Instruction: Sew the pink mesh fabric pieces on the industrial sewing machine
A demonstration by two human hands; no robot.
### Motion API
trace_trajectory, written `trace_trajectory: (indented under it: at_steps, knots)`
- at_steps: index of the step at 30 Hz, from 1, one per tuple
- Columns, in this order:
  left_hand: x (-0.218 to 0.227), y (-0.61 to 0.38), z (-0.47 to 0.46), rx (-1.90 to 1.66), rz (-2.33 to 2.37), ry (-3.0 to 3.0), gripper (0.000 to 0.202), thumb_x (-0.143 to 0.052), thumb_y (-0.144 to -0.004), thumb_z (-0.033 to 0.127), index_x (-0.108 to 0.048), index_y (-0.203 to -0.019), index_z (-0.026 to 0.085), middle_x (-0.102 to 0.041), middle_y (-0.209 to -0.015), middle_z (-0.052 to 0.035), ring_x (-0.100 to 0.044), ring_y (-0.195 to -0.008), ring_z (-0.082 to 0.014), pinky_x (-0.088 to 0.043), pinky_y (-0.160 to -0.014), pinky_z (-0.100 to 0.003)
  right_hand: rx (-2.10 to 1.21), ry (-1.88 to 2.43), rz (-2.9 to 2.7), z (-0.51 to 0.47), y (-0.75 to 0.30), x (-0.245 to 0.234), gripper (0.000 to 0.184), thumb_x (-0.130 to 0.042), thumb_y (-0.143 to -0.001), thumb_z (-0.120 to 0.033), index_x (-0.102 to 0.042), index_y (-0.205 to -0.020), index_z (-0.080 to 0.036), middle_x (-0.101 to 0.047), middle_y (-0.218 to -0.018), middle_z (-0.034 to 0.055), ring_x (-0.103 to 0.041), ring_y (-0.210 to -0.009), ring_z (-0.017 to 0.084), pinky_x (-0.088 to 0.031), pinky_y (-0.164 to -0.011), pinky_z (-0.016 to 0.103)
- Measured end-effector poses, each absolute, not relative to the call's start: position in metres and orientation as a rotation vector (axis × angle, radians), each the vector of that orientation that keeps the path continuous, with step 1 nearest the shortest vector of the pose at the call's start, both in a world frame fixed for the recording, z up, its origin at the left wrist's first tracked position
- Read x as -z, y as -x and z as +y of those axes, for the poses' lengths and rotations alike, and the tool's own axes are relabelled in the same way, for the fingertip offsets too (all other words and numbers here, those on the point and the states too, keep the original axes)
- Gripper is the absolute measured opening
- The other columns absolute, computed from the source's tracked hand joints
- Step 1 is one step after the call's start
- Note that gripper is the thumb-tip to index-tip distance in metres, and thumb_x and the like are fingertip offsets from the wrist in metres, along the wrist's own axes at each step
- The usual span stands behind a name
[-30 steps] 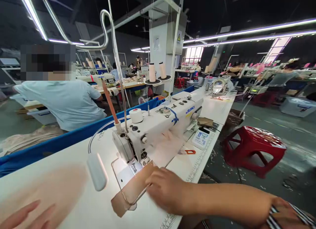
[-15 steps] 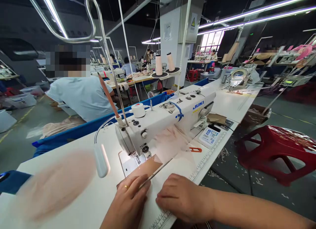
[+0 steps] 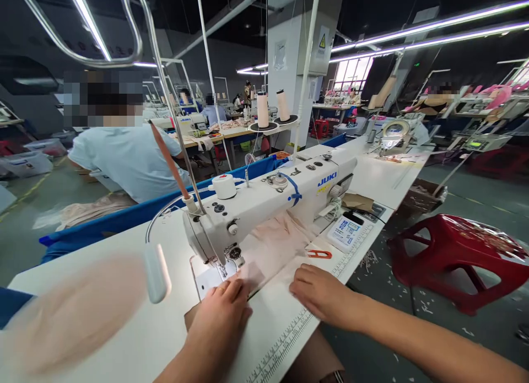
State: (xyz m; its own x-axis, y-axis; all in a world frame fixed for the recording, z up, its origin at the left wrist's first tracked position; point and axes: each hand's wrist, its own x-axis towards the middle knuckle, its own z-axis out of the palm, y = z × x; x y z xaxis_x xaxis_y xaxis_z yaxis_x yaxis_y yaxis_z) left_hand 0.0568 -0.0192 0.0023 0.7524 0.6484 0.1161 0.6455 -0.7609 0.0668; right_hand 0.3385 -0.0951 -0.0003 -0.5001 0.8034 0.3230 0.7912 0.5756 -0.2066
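Observation:
My left hand (image 3: 225, 311) lies just in front of the needle area of a white sewing machine (image 3: 281, 179). Its closed fingers press on thin beige fabric (image 3: 281, 237), which spreads under the machine's arm. A brownish edge shows beside the left wrist. My right hand (image 3: 318, 292) rests low on the tabletop, at the right of the fabric, with fingers curled. Whatever lies under those fingertips is hidden. Close by are orange thread snips (image 3: 319, 254). A blurred beige cloth piece (image 3: 78, 311) is at the left of the table.
A lamp head (image 3: 157, 273) hangs left of the needle. Behind the snips lies a white-and-blue box (image 3: 346, 232). A printed ruler (image 3: 285, 339) runs along the table's front edge. A red stool (image 3: 458, 262) stands at right; a person in a light blue shirt (image 3: 124, 160) sits beyond the table.
My left hand has moved forward toward the needle, over the fabric. My right hand has slid forward and right, nearer the snips. The view has shifted slightly.

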Motion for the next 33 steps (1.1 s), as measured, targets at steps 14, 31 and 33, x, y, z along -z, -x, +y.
trace_trajectory:
  at_steps: [14, 31, 33]
  knots:
    - [-0.058, 0.045, -0.078, -0.669, 1.334, -2.299, 0.028, -0.05, -0.102, 0.039, -0.076, -0.109, 0.029, -0.076, -0.108, -0.0087, -0.072, -0.094, -0.0238, -0.055, -0.056, -0.022, -0.142, 1.354, -2.377, -0.049, -0.28, -0.023, 0.007, -0.067, -0.098, -0.018, -0.068, -0.105, -0.018, -0.068, -0.1, 0.0096, -0.063, -0.092, 0.028, -0.047, -0.079, 0.039]
    - [-0.052, 0.004, -0.054, -0.521, 1.333, -1.336, 0.033, -0.071, -0.072, 0.048, -0.054, -0.083, 0.022, -0.057, -0.06, 0.0066, -0.055, -0.058, -0.0159, -0.041, -0.058, -0.026, -0.305, 0.605, -2.347, -0.084, -0.217, -0.013, 0.015, -0.06, -0.102, -0.02, -0.062, -0.117, -0.019, -0.072, -0.111, 0.0072, -0.062, -0.096, 0.018, -0.05, -0.087, 0.031]
    - [-0.053, 0.02, -0.052, -0.452, 1.369, -1.35, 0.025, -0.066, -0.073, 0.042, -0.054, -0.083, 0.022, -0.053, -0.06, 0.0077, -0.052, -0.058, -0.0154, -0.037, -0.057, -0.025, -0.309, 0.777, -2.387, -0.075, -0.229, -0.01, 0.018, -0.06, -0.101, -0.016, -0.062, -0.118, -0.018, -0.071, -0.114, 0.0105, -0.061, -0.1, 0.023, -0.051, -0.087, 0.035]
